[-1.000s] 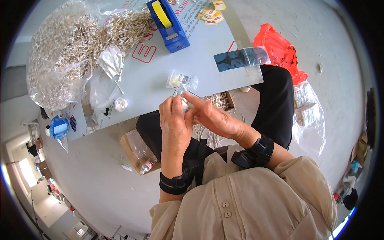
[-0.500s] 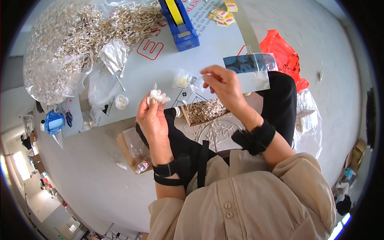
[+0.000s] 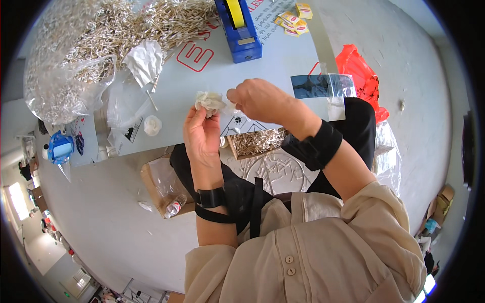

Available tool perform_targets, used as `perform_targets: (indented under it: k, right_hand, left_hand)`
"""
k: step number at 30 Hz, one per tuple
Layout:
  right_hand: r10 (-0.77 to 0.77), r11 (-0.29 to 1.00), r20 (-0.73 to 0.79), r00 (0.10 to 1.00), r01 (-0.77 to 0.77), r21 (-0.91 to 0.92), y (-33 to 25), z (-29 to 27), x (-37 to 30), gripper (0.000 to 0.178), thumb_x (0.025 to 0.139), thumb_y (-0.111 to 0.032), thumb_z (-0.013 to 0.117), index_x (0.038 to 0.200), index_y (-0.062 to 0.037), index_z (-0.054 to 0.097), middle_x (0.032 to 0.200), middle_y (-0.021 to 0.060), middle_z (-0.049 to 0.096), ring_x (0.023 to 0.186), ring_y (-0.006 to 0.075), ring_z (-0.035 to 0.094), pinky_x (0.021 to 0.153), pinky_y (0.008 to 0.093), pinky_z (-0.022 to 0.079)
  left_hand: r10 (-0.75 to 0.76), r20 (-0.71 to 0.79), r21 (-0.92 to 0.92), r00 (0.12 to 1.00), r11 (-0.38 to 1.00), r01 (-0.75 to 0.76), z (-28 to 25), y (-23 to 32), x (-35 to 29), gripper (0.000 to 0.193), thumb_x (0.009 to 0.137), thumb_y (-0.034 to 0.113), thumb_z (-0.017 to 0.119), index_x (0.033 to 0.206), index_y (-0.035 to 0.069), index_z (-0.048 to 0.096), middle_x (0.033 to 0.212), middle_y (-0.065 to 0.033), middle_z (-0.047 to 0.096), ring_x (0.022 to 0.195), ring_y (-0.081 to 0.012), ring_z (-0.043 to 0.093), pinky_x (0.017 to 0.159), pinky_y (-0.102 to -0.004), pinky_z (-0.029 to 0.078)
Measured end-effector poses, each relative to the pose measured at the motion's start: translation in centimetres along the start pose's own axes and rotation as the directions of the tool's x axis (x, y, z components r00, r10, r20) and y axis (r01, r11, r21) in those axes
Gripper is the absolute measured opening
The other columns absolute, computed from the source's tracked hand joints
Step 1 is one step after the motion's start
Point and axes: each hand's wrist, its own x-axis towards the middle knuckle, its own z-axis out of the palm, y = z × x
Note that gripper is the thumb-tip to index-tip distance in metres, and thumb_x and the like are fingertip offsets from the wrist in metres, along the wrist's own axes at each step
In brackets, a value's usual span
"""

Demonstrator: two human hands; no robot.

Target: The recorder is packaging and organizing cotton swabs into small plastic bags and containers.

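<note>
Left hand [image 3: 202, 135] pinches a crumpled white wad [image 3: 209, 102] on the near side of the blue tape dispenser [image 3: 246, 49], closer to it than half a second ago; the right hand [image 3: 260, 100], curled, whether holding anything unclear, has come just beside the wad, so both seem engaged there. Left of the dispenser, cotton swabs [image 3: 164, 22] heap on grey tabletop [image 3: 177, 98]; right, a red bag [image 3: 356, 65] shows against pale floor [image 3: 414, 116].

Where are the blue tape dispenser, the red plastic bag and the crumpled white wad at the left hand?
Blue tape dispenser [image 3: 242, 33]: head view, on its body.
Red plastic bag [image 3: 360, 67]: head view, near its middle.
Crumpled white wad [image 3: 210, 100]: head view, middle of its visible surface.
</note>
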Motion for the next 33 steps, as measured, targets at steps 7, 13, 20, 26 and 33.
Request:
perform_targets:
  k: [7,13,20,26,33]
  right_hand:
    - [0.022,0.984,-0.368,0.929,0.046,0.175,-1.3,1.8,-3.4,0.009,0.075,-0.002,0.060,0.072,0.0002,0.051,0.065,0.0164,0.058,0.065,0.0391,0.058,0.059,0.0427,0.048]
    - [0.293,0.877,-0.464,0.836,-0.041,0.479,-2.7,2.3,-6.0,0.007,0.072,0.004,0.059,0.076,-0.0013,0.058,0.066,0.0132,0.060,0.058,0.0274,0.060,0.055,0.0330,0.047]
    - [0.641,0.380,-0.312,0.701,0.063,0.923,-3.7,2.1,-7.7,0.004,0.077,0.002,0.061,0.074,0.0006,0.060,0.065,0.0027,0.060,0.060,0.0085,0.056,0.053,0.0242,0.045]
    - [0.595,-0.071,0.089,0.799,-0.058,0.996,-2.6,2.7,-10.0,0.007,0.083,-0.002,0.059,0.090,-0.0004,0.060,0.084,0.0028,0.060,0.071,0.0098,0.058,0.061,0.0218,0.049]
    - [0.377,-0.327,0.108,0.920,0.023,0.945,-2.8,2.1,-12.9,0.007,0.086,-0.004,0.056,0.092,-0.0016,0.060,0.083,0.0010,0.059,0.076,0.0094,0.059,0.065,0.0221,0.049]
  left_hand:
    - [0.048,0.015,0.318,0.999,0.947,-0.051,2.6,-1.8,-2.4,0.008,0.086,0.002,0.060,0.094,-0.001,0.059,0.088,-0.0064,0.062,0.081,-0.0137,0.057,0.073,-0.0271,0.044]
    - [-0.026,0.034,0.503,0.999,0.864,0.006,3.7,-1.8,-4.5,0.007,0.085,0.002,0.062,0.091,0.000,0.061,0.082,-0.0044,0.062,0.071,-0.0102,0.056,0.065,-0.0249,0.044]
    - [0.139,0.224,0.663,0.965,0.704,-0.255,4.5,-2.0,-6.3,0.014,0.079,-0.004,0.065,0.092,-0.004,0.062,0.081,-0.0045,0.062,0.071,-0.0089,0.056,0.068,-0.0218,0.046]
    - [0.130,0.241,0.673,0.962,0.692,-0.262,6.5,-2.8,-8.8,0.019,0.077,-0.006,0.065,0.095,-0.006,0.062,0.082,-0.0044,0.063,0.070,-0.0086,0.056,0.068,-0.0210,0.047]
    - [-0.178,0.281,0.790,0.943,0.600,-0.123,7.8,-1.7,-10.5,0.020,0.075,-0.007,0.062,0.095,-0.005,0.062,0.080,-0.0022,0.061,0.067,-0.0069,0.055,0.063,-0.0196,0.045]
